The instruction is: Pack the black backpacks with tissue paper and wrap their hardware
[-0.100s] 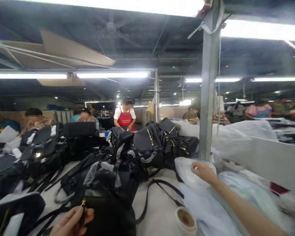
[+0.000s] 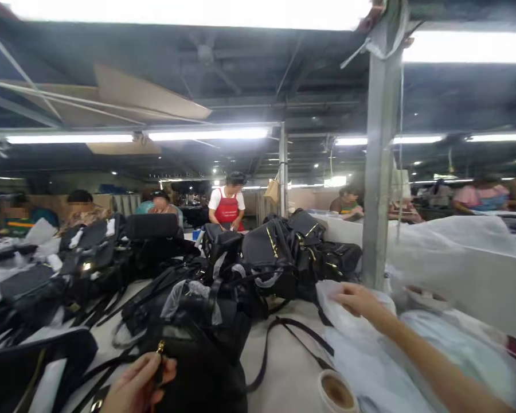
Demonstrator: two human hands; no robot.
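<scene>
My left hand (image 2: 137, 381) is closed around a dark zipper pull with gold-coloured metal (image 2: 160, 347) at its top. This pull lies against a black handbag (image 2: 206, 373), close to me at the bottom of the view. Off to the right, my right hand (image 2: 359, 301) is raised over a translucent plastic bag (image 2: 344, 330), its fingers curled together. Whether anything is pinched in them I cannot make out. A long black strap (image 2: 264, 350) loops across the pale table (image 2: 286, 350) between my hands.
Black bags (image 2: 269, 246) are heaped across the table, more at left. A tape roll (image 2: 337, 390) stands at the front. A metal post (image 2: 376, 172) rises behind my right hand, beside a white partition (image 2: 477, 275). A person in a red apron (image 2: 227, 209) stands opposite.
The whole scene has shifted slightly to the right as the camera turned. My left hand keeps the zipper pull; my right hand's fingers point more to the left.
</scene>
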